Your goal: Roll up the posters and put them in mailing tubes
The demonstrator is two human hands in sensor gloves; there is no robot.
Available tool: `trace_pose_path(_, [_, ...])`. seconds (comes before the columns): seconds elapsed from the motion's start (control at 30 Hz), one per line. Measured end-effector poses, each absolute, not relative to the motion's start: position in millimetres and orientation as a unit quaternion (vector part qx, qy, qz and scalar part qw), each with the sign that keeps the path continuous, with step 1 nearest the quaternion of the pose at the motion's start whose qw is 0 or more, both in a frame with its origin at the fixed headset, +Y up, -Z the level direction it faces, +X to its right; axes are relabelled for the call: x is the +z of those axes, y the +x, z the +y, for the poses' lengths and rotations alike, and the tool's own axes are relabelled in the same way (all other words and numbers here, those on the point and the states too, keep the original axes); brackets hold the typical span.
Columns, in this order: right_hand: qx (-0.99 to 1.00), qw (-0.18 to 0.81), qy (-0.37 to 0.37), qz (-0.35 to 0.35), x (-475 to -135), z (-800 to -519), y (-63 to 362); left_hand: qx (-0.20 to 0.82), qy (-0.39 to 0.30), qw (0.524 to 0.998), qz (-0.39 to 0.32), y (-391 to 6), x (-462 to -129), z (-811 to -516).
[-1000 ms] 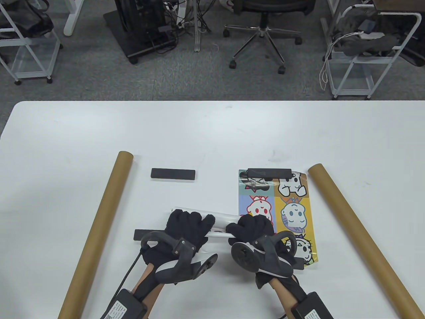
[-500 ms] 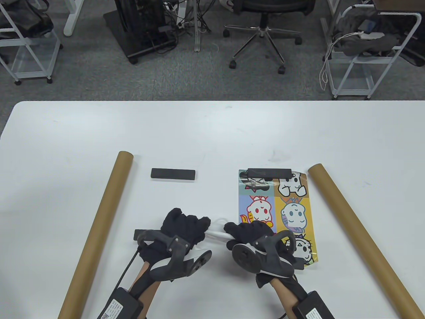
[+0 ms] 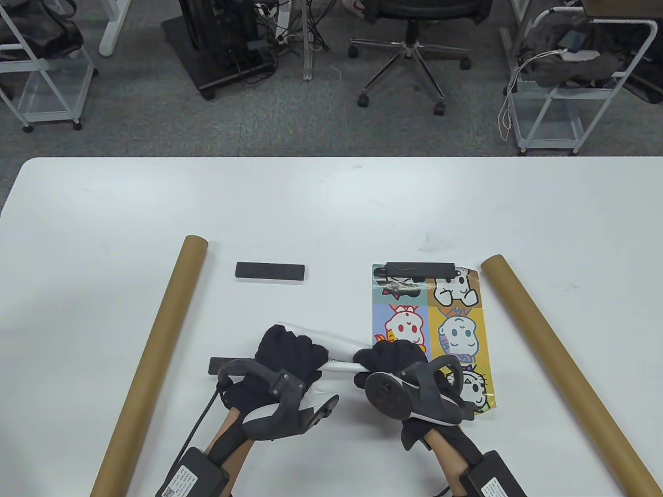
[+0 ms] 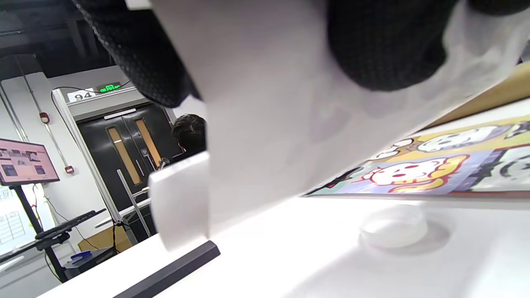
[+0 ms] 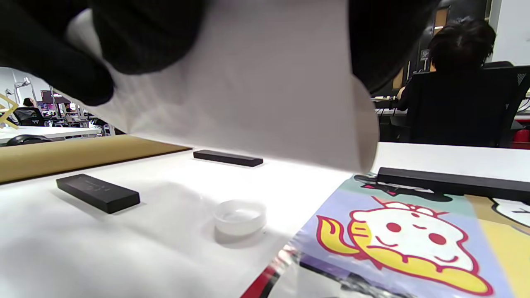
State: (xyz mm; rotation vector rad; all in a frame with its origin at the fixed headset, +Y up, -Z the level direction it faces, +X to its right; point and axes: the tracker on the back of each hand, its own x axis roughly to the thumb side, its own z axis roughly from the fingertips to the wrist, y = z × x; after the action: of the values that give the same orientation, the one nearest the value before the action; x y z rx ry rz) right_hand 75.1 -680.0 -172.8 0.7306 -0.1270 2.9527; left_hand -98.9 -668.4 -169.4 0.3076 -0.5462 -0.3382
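Both hands grip one rolled white poster (image 3: 339,357) near the table's (image 3: 331,207) six o'clock edge: the left hand (image 3: 287,357) wraps its left part, the right hand (image 3: 393,360) its right end. At three o'clock of the roll a flat cartoon poster (image 3: 430,331) lies under a black bar (image 3: 420,269), with another black bar (image 3: 270,271) at eleven o'clock. Two brown mailing tubes (image 3: 155,357) (image 3: 559,362) flank everything, and a small clear cap (image 5: 240,216) sits beneath the roll.

Beyond the white table (image 3: 331,207), an office chair (image 3: 412,31) stands on grey carpet between two white wire carts (image 3: 39,77) (image 3: 570,93). On the table lies a small clear plastic cap (image 5: 240,217). A seated dark-haired person (image 5: 459,103) appears behind.
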Motion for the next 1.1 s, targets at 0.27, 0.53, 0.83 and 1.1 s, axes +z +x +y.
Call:
trace_pose_path(0.27, [0.972,0.034,0.226,-0.056,-170.3,-680.2,74.4,-0.163,0.124,0.945,-0.253,-99.9,-170.4,-671.5])
trace_pose_path(0.53, [0.969,0.03,0.237,-0.061,-168.0,-680.0,73.8,-0.158,0.122,0.947,-0.253,-103.1,-170.5,-672.4])
trace_pose_path(0.83, [0.971,0.035,0.225,-0.07,-171.8,-681.2,77.4,-0.148,0.142,0.946,-0.252,-107.1,-172.2,-670.6])
trace_pose_path(1.1, [0.973,0.035,0.226,-0.032,-174.2,-683.7,78.1,-0.127,0.122,0.952,-0.252,-106.5,-174.0,-670.3])
